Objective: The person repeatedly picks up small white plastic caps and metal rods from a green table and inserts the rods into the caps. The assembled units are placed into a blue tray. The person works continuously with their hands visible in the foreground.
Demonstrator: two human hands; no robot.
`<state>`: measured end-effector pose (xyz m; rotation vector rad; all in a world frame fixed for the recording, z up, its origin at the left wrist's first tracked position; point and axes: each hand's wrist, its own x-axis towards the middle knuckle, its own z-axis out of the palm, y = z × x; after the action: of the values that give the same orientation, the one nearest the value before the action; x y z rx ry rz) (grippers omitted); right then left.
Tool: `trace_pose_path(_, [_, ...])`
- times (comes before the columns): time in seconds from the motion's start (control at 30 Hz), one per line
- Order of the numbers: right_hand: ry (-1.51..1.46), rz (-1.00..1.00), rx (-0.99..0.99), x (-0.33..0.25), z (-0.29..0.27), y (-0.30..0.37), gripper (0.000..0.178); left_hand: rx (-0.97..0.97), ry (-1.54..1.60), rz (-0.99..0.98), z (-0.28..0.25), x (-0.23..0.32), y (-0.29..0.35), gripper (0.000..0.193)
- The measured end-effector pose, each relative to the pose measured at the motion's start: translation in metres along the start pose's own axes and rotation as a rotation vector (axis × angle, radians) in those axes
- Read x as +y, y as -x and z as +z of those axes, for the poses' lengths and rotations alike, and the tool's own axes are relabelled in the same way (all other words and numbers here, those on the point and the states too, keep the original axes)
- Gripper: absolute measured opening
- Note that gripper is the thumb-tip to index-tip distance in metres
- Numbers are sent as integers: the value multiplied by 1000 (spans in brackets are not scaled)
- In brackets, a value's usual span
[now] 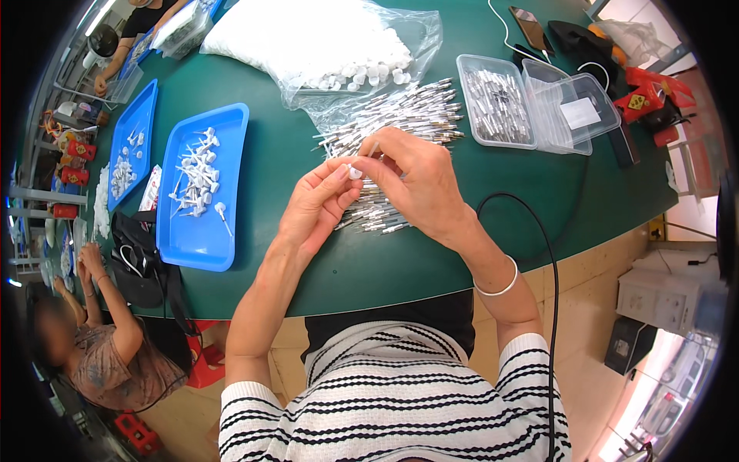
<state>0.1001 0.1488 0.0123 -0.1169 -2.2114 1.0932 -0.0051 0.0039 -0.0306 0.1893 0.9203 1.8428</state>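
My hands meet over a loose pile of thin silvery-white rods (412,112) on the green table. Between the thumb and fingers of my left hand (308,206) is a small white plastic cap (355,173). My right hand (422,183) is closed beside it, fingers bent round a thin rod (375,149) whose end shows above them. Whether the rod touches the cap is hidden by my fingers. Left of my hands, a blue tray (196,245) holds several white-headed pieces with thin stems (198,173).
Beyond the rods lies a large clear bag of white caps (308,46). At right sit a clear box of rods (496,108), its lid (589,115) and a phone (531,29). A second blue tray (146,100) stands left. A black cable (550,308) hangs by my right arm. A co-worker (123,346) sits at left.
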Motion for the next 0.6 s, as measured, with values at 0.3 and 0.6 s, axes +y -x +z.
trace_pose_path(0.3, [-35, 28, 26, 1, 2, 0, 13, 5, 5, -13, -1, 0, 0, 27])
trace_pose_path(0.6, [6, -6, -1, 2, 0, 1, 12, -13, 1, -3, -1, 1, 0, 23])
